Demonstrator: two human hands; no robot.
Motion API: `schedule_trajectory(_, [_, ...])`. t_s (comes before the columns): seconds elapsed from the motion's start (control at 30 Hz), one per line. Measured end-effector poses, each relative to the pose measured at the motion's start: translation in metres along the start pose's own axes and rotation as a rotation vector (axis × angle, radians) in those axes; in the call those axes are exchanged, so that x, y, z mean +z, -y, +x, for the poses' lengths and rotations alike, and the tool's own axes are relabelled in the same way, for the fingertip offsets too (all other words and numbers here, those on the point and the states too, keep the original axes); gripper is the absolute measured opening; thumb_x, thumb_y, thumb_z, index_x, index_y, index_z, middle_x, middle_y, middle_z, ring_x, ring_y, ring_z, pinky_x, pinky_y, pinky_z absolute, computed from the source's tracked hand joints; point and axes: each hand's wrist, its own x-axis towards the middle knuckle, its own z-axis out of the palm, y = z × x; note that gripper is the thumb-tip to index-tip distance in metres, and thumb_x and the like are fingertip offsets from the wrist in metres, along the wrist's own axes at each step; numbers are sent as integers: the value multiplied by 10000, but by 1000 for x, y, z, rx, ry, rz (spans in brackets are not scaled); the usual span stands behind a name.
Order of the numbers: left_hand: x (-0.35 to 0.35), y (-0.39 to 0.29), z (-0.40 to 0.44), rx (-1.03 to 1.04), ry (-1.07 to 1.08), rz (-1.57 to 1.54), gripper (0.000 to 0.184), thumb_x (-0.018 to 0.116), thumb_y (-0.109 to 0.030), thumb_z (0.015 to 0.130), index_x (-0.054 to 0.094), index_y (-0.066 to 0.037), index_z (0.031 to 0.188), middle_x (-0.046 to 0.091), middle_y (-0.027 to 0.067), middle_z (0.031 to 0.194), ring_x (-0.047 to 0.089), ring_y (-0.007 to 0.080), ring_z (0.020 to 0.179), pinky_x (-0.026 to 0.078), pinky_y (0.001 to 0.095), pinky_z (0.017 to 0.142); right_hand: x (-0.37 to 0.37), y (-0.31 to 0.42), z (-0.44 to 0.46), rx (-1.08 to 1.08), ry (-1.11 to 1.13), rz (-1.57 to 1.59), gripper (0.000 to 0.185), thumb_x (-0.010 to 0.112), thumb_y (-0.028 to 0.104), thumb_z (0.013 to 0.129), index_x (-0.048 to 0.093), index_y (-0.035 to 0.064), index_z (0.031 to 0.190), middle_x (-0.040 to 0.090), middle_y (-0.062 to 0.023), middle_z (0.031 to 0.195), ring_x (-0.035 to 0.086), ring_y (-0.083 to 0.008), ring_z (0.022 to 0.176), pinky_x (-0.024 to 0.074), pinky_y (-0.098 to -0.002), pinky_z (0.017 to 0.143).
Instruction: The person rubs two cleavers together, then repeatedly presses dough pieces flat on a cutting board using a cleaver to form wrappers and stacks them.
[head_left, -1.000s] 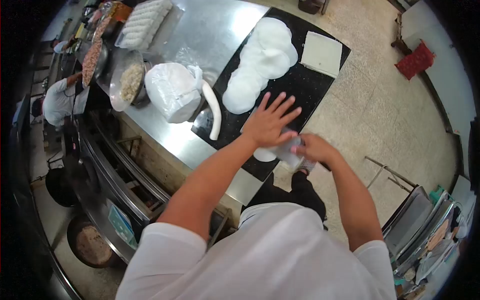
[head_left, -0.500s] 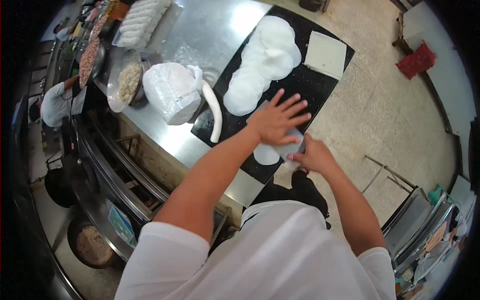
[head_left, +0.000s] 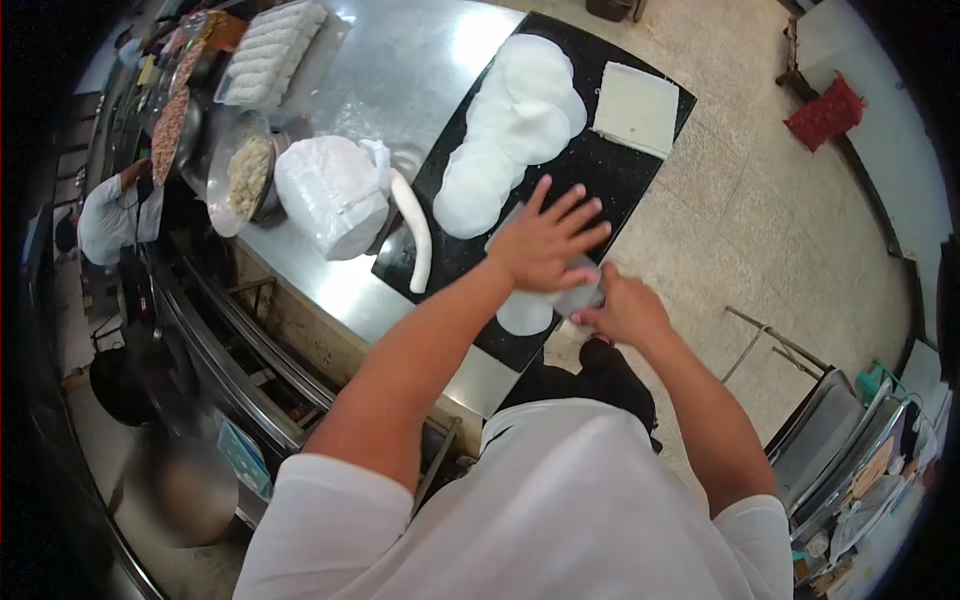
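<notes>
My left hand [head_left: 548, 245] lies flat with its fingers spread, pressing on a translucent flat sheet or blade [head_left: 580, 291] over the black board [head_left: 600, 175]. With closed fingers, my right hand [head_left: 627, 308] grips the near right edge of that flat piece. A thin white dough round [head_left: 525, 314] shows partly beneath it, near the board's front edge. Beyond my left hand, overlapping white rounds [head_left: 520, 110] run up the board. A long white dough roll [head_left: 413, 232] curves along the board's left side. What lies under my left palm is hidden.
A square pale stack [head_left: 637, 108] sits at the board's far right. Left of the dough roll are a plastic-wrapped white mass [head_left: 335, 195], a bowl of pale filling [head_left: 248, 175] and a tray of white rolls [head_left: 275, 50]. A co-worker [head_left: 120, 215] stands at far left.
Compared with a second ago, my right hand has closed in on the flat piece's edge, and more of the near dough round shows. My left hand stays spread on it. The view has shifted slightly.
</notes>
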Motion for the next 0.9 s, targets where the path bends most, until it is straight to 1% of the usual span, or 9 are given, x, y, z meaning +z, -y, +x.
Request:
schedule_trajectory(0.1, [-3, 3, 0, -42, -18, -1, 721, 532, -671, 908, 550, -204, 1457, 427, 143, 1572, 299, 387, 1499, 104, 657, 1206, 12, 6, -7, -20, -111, 0, 674, 821, 412, 790, 523, -14, 1219, 706, -274, 1036, 698, -433, 986, 550, -511, 840])
schedule_trajectory(0.23, [13, -69, -50, -1, 76, -146, 712, 534, -684, 900, 545, -241, 1457, 441, 141, 1563, 266, 395, 1518, 126, 682, 1196, 87, -48, -50, -55, 107, 272, 663, 825, 366, 796, 505, -22, 1228, 719, -258, 1010, 705, -438, 956, 556, -510, 822])
schedule_trajectory(0.33, [21, -69, -23, 80, 77, -146, 702, 506, -693, 905, 597, -203, 1400, 504, 111, 1514, 336, 404, 1475, 133, 701, 1185, 63, -27, -59, 112, -15, 190, 649, 831, 351, 792, 508, -14, 1220, 725, -247, 971, 711, -436, 926, 561, -502, 808])
schedule_trajectory(0.5, [4, -6, 20, -31, -42, 25, 690, 561, -656, 903, 588, -197, 1418, 484, 110, 1526, 335, 387, 1477, 104, 649, 1211, -5, -15, -3, -23, -82, -17, 684, 843, 387, 763, 522, -4, 1224, 724, -247, 961, 713, -432, 906, 562, -507, 782])
schedule_trajectory(0.6, [-5, 5, 19, -61, -81, 32, 694, 543, -658, 911, 582, -196, 1427, 477, 106, 1536, 336, 385, 1478, 105, 638, 1215, 4, -5, -2, -68, -187, 30, 687, 837, 395, 766, 528, -16, 1222, 719, -263, 978, 710, -432, 935, 560, -508, 807])
schedule_trajectory(0.7, [14, -44, -36, -45, 20, -35, 697, 548, -665, 904, 587, -199, 1421, 489, 102, 1528, 347, 383, 1474, 134, 646, 1206, 65, -37, -32, -112, 13, 181, 690, 844, 383, 766, 527, -30, 1219, 714, -269, 995, 702, -437, 963, 553, -511, 833])
schedule_trajectory(0.77, [15, -69, -40, 29, 69, -97, 699, 554, -671, 899, 592, -203, 1416, 499, 100, 1518, 355, 385, 1468, 147, 652, 1200, 104, -58, -51, -117, -44, 203, 707, 857, 373, 760, 524, -50, 1219, 714, -271, 1007, 697, -444, 983, 552, -516, 839])
schedule_trajectory(0.8, [18, -73, -33, 121, 111, -164, 700, 559, -676, 893, 596, -207, 1412, 510, 98, 1508, 363, 386, 1463, 159, 659, 1195, 90, -47, -57, 37, 5, 266, 724, 869, 366, 749, 523, -35, 1243, 717, -270, 1011, 700, -449, 976, 555, -515, 832])
schedule_trajectory(0.9, [13, -52, 6, 97, 22, -61, 704, 566, -691, 883, 606, -214, 1399, 524, 96, 1491, 377, 372, 1456, 176, 661, 1190, 40, -33, -44, 122, -50, 72, 727, 872, 378, 738, 520, 5, 1254, 719, -273, 1011, 703, -446, 978, 558, -513, 829])
